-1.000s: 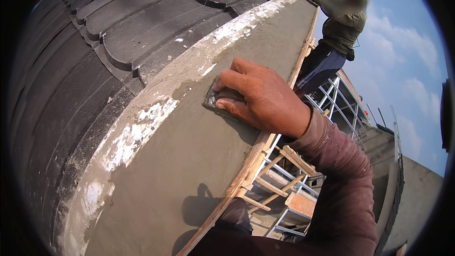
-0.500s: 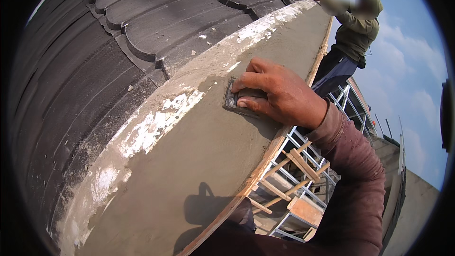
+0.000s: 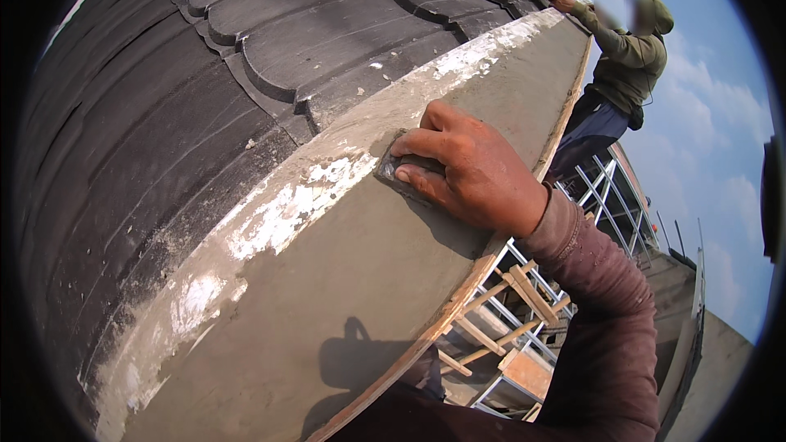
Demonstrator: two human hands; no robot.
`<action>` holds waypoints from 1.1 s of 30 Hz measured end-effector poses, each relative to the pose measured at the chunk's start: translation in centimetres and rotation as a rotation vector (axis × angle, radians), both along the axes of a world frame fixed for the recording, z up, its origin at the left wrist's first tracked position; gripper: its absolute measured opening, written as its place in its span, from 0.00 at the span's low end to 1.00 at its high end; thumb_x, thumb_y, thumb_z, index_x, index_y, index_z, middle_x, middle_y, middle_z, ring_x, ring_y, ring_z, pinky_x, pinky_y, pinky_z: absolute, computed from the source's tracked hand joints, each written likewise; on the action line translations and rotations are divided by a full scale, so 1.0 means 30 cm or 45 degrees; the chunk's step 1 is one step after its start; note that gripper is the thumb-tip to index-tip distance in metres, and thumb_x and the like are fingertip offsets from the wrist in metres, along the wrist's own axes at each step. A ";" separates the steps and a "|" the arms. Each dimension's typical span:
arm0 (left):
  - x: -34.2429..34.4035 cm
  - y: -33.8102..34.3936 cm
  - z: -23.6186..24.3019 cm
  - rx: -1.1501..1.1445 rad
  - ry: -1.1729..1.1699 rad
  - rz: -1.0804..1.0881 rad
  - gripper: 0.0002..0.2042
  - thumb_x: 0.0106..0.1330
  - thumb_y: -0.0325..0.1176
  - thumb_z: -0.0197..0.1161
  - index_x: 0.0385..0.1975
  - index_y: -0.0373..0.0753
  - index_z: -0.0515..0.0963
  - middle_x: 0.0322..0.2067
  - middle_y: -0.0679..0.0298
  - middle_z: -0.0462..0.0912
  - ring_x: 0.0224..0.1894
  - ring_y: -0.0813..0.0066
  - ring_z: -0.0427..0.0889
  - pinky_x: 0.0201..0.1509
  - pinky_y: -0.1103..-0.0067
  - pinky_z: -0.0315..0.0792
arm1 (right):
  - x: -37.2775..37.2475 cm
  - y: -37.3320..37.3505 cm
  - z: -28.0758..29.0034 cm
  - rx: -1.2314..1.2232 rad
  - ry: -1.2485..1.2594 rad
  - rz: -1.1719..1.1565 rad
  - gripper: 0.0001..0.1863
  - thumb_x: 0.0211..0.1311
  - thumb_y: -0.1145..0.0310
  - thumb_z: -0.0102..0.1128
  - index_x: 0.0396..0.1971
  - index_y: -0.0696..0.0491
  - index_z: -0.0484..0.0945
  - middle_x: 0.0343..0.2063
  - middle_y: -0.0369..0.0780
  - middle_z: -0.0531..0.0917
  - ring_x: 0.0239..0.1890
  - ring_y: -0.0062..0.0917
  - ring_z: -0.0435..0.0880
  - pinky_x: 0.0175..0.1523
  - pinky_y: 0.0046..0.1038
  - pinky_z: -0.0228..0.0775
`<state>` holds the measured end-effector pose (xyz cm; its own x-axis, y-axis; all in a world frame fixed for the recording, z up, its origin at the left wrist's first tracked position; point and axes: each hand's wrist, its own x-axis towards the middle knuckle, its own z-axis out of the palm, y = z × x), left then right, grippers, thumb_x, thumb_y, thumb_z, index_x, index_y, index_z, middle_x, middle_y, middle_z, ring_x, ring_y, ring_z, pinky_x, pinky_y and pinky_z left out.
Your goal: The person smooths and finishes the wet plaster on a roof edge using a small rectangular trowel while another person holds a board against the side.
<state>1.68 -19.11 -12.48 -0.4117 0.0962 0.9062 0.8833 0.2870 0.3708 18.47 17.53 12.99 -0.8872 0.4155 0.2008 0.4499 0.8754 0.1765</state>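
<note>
My right hand (image 3: 479, 165) is closed on a small, dark, rectangular pad (image 3: 390, 170) smeared with grey mortar. Thumb and fingertips pinch it from above, and the palm side is hidden. Its underside lies against the wet grey mortar strip (image 3: 327, 278), near the strip's upper border. Along that border runs a rough band with white patches (image 3: 282, 211). A thin wooden board (image 3: 458, 299) edges the strip on its right side, below my wrist. My left hand is out of the picture.
Dark roof tiles (image 3: 205, 115) slope up on the left. Beyond the strip's far end, a person in a green hooded top (image 3: 626, 61) reaches toward the roof. Below the board stand metal scaffold frames with wooden pieces (image 3: 524, 372). A grey wall (image 3: 708, 368) rises at right.
My right hand and the pad have slid a little toward the rough band. The view has shifted slightly, and the other person's arms now reach out straighter.
</note>
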 end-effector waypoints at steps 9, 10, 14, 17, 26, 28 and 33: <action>0.016 -0.004 0.014 0.003 -0.083 -0.037 0.18 0.80 0.37 0.58 0.27 0.33 0.82 0.25 0.57 0.82 0.26 0.62 0.79 0.30 0.71 0.73 | 0.158 0.113 0.109 0.247 0.040 -0.413 0.11 0.66 0.65 0.69 0.43 0.53 0.84 0.37 0.48 0.79 0.41 0.46 0.83 0.48 0.44 0.75; 0.016 -0.003 0.020 0.005 -0.113 -0.064 0.18 0.80 0.37 0.58 0.27 0.33 0.82 0.25 0.57 0.82 0.26 0.62 0.79 0.30 0.71 0.73 | 0.165 0.117 0.107 0.332 0.050 -0.457 0.10 0.66 0.65 0.69 0.43 0.54 0.84 0.37 0.48 0.80 0.41 0.46 0.83 0.47 0.44 0.75; 0.015 -0.012 0.003 -0.059 -0.060 -0.006 0.18 0.80 0.38 0.59 0.27 0.33 0.81 0.26 0.56 0.82 0.28 0.61 0.79 0.33 0.68 0.74 | -0.062 -0.121 -0.062 0.042 -0.014 -0.057 0.11 0.65 0.67 0.68 0.43 0.54 0.82 0.40 0.48 0.77 0.45 0.45 0.82 0.45 0.45 0.79; 0.022 -0.011 -0.011 -0.041 -0.053 0.025 0.18 0.80 0.38 0.59 0.27 0.33 0.81 0.27 0.56 0.82 0.28 0.60 0.79 0.33 0.68 0.74 | -0.120 -0.219 -0.134 -0.193 -0.047 0.180 0.13 0.64 0.63 0.70 0.42 0.55 0.80 0.44 0.48 0.77 0.49 0.46 0.81 0.44 0.45 0.82; 0.027 -0.015 -0.024 0.011 -0.080 -0.006 0.18 0.80 0.38 0.59 0.28 0.33 0.81 0.27 0.55 0.82 0.28 0.60 0.78 0.34 0.67 0.74 | 0.274 0.327 0.210 0.412 0.102 -0.569 0.15 0.70 0.57 0.65 0.46 0.53 0.83 0.42 0.49 0.84 0.44 0.50 0.85 0.51 0.47 0.77; 0.027 -0.024 -0.029 0.017 -0.107 -0.017 0.18 0.80 0.38 0.59 0.28 0.33 0.81 0.27 0.55 0.81 0.28 0.59 0.78 0.34 0.66 0.74 | 0.280 0.287 0.179 0.458 0.082 -0.627 0.14 0.70 0.59 0.64 0.46 0.54 0.82 0.41 0.50 0.83 0.44 0.51 0.85 0.51 0.48 0.76; 0.047 -0.029 -0.023 -0.054 -0.179 0.085 0.20 0.81 0.40 0.57 0.27 0.34 0.79 0.27 0.56 0.80 0.29 0.59 0.78 0.34 0.67 0.74 | 0.088 -0.055 0.013 0.170 -0.001 -0.383 0.14 0.66 0.67 0.65 0.46 0.56 0.77 0.42 0.50 0.79 0.45 0.50 0.82 0.49 0.49 0.76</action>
<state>3.07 -19.98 -13.16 -0.5411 0.1011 0.8349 0.8018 0.3614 0.4759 21.10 15.87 13.38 -0.7286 0.6292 0.2707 0.6849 0.6720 0.2815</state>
